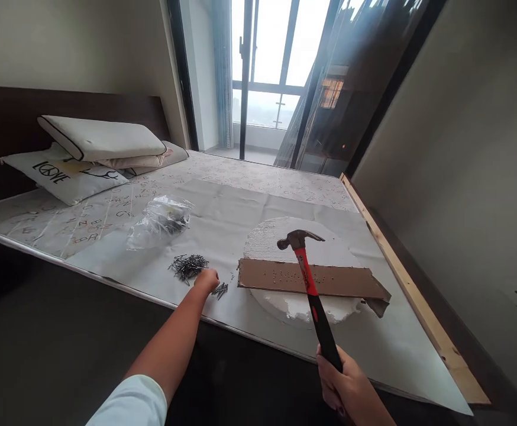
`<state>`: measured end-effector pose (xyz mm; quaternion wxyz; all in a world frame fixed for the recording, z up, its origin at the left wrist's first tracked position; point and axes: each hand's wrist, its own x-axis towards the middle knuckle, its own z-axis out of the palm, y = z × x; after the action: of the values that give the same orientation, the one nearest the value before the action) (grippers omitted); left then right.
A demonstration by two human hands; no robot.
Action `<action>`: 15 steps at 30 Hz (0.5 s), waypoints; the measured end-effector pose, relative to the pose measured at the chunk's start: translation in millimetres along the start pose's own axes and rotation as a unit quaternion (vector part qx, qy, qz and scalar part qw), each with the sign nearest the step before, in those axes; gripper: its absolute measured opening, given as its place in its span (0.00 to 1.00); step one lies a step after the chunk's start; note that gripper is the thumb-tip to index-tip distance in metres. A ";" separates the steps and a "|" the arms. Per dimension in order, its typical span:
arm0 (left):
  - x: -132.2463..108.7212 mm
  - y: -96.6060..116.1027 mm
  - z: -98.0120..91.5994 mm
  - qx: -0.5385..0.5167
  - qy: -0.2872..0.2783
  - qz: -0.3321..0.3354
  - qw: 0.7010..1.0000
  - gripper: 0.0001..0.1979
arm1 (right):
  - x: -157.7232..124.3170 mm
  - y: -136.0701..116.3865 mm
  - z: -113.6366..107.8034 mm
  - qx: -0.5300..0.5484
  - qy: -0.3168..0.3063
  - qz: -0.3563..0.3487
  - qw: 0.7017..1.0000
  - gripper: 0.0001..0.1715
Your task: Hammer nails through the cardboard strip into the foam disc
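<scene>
My right hand [346,383] grips the black handle of a red-and-black claw hammer [306,266], whose head hangs above a brown cardboard strip [342,281]. The strip lies across a round white foam disc [285,239] and carries a row of small nails. My left hand [206,278] reaches to the bed's edge with its fingers closed down between a pile of dark nails [187,265] and a few loose nails [220,289]. Whether it holds a nail is hidden.
A clear plastic bag [161,220] lies behind the nail pile on a pale sheet [223,222] spread over the bed. Pillows [99,139] are stacked at the headboard. A wooden plank [400,272] runs along the bed's right side, by the wall.
</scene>
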<state>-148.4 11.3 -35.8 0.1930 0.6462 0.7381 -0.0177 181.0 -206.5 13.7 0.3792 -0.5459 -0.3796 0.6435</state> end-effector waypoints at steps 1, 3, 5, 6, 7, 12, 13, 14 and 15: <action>-2.3 0.8 1.4 0.012 -0.003 -0.002 1.000 0.08 | 6.5 -1.3 0.2 0.013 -0.009 -0.016 1.000 0.27; -7.4 3.9 3.9 0.035 -0.012 0.000 0.999 0.09 | 18.5 -1.0 -1.3 0.031 -0.021 -0.036 0.999 0.26; -11.8 7.5 7.4 0.054 -0.026 0.013 0.998 0.09 | 27.1 2.2 -5.0 0.042 -0.030 -0.046 0.998 0.26; -13.5 9.1 9.5 0.063 -0.032 0.019 0.997 0.08 | 29.9 4.5 -7.5 0.046 -0.034 -0.049 0.997 0.26; -14.6 10.5 11.7 0.071 -0.038 0.023 0.996 0.08 | 31.8 6.9 -10.2 0.049 -0.035 -0.051 0.997 0.26; -12.9 14.1 18.5 0.090 -0.039 0.029 0.995 0.08 | 34.1 15.9 -21.8 0.049 -0.031 -0.050 0.997 0.25; -11.6 14.2 19.0 0.091 -0.037 0.031 0.995 0.08 | 34.2 16.6 -23.3 0.052 -0.031 -0.051 0.997 0.26; -10.2 14.2 19.4 0.093 -0.037 0.032 0.994 0.08 | 34.1 17.1 -24.6 0.054 -0.029 -0.054 0.997 0.26; -8.8 14.0 19.8 0.096 -0.037 0.033 0.994 0.08 | 34.0 17.5 -25.6 0.057 -0.027 -0.056 0.996 0.26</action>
<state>-128.9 -0.2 -48.3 0.1578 0.6850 0.7034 -0.1057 201.1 -181.3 -19.2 0.4346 -0.4842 -0.3824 0.6561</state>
